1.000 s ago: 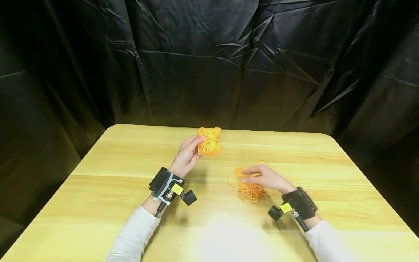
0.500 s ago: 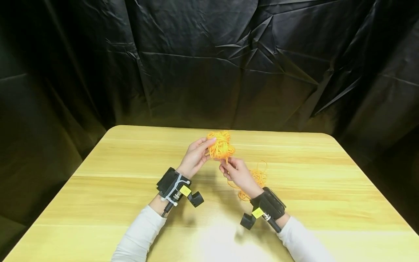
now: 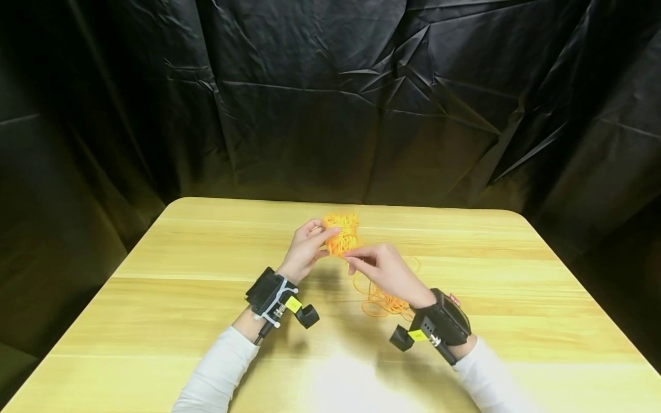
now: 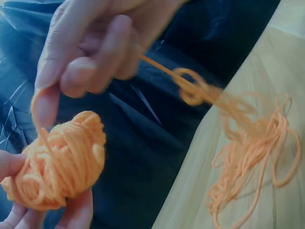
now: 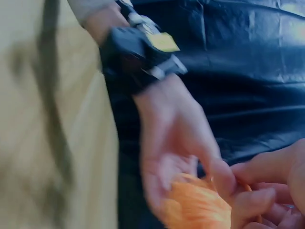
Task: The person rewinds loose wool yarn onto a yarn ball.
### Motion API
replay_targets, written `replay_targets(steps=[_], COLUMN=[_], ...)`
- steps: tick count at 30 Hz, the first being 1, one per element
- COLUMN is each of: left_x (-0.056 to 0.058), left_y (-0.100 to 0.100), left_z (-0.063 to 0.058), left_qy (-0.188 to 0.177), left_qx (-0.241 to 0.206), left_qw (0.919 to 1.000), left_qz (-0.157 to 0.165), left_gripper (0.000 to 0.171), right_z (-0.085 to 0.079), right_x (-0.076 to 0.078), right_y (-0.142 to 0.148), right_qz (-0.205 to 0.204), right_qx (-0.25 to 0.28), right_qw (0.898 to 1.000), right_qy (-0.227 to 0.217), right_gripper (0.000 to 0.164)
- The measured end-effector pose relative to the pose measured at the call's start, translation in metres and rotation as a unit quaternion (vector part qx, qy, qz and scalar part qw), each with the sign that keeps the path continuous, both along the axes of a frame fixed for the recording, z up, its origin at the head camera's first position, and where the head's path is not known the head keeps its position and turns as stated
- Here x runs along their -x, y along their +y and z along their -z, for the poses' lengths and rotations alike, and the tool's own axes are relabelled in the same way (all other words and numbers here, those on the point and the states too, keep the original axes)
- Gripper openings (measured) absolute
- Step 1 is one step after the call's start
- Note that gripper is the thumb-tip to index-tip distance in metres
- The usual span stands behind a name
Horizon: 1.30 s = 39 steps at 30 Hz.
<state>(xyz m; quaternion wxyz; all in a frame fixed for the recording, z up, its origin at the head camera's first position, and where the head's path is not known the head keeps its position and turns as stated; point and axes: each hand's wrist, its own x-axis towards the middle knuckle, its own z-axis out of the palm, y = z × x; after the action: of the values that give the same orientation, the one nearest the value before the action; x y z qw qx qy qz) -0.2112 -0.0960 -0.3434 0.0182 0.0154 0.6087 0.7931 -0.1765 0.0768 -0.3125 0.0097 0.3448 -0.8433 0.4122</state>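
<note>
My left hand grips a small orange yarn bundle above the table, thumb across its front. Strands wrap its middle like a waist. Right at the bundle's lower end is my right hand, pinching a yarn strand between thumb and forefinger. In the left wrist view that strand rises from the bundle to the fingertips. More yarn runs from behind the right hand down to a loose, tangled yarn heap on the table. In the head view the right forearm partly covers this heap.
The light wooden table has rounded far corners and a bright glare near its front. Behind it hangs a creased black curtain. Each wrist wears a black strap with a small camera; the left camera juts inward.
My right hand has come from over the loose heap, leftward to the bundle, and now pinches a strand there. The left hand has shifted slightly right and nearer with the bundle.
</note>
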Motion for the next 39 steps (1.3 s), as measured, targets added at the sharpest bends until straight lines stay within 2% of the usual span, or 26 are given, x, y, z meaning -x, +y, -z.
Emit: replay_targets(steps=[4,6,9,12,15,18,21,25,31,34,39], left_x=[0.0,-0.001,-0.002,-0.004,-0.006,-0.007,-0.009,-0.01,-0.007,-0.005,-0.001], left_y=[-0.001,-0.001,-0.003,-0.004,-0.006,-0.007,-0.007,-0.007,-0.005,-0.005,-0.003], left_z=[0.001,0.001,0.001,0.001,0.0,-0.001,-0.004,-0.007,-0.008,-0.006,-0.002], left_qy=[0.005,0.01,0.028,0.046,0.071,0.09,0.093,0.076,0.053,0.043,0.032], left_qx=[0.028,0.041,0.062,0.092,0.117,0.11,0.086,0.037,-0.021,-0.03,-0.015], left_qw=[0.9993,0.9981,0.9937,0.985,0.9734,0.9655,0.9641,0.9726,0.9878,0.993,0.9977], left_qz=[0.026,0.046,0.089,0.139,0.184,0.218,0.234,0.217,0.145,0.106,0.057], left_gripper=[0.017,0.023,0.039,0.049,0.045,0.041,0.042,0.042,0.037,0.035,0.029], right_z=[-0.014,-0.019,-0.022,-0.021,-0.017,-0.009,0.001,0.02,0.046,0.054,0.055], right_x=[0.011,0.018,0.031,0.042,0.052,0.058,0.061,0.059,0.052,0.047,0.036], right_y=[0.007,0.01,0.015,0.02,0.022,0.022,0.02,0.017,0.009,0.003,-0.002], right_qz=[0.0,-0.005,-0.002,0.005,0.007,0.016,0.033,0.055,0.067,0.046,-0.003], right_qx=[0.019,0.05,0.101,0.143,0.174,0.192,0.193,0.18,0.17,0.175,0.152], right_qw=[0.999,0.997,0.988,0.979,0.972,0.966,0.962,0.958,0.963,0.962,0.969], right_qy=[-0.026,-0.059,-0.113,-0.148,-0.16,-0.17,-0.192,-0.215,-0.197,-0.206,-0.196], right_gripper=[0.018,0.019,0.023,0.026,0.027,0.027,0.027,0.022,0.019,0.017,0.019])
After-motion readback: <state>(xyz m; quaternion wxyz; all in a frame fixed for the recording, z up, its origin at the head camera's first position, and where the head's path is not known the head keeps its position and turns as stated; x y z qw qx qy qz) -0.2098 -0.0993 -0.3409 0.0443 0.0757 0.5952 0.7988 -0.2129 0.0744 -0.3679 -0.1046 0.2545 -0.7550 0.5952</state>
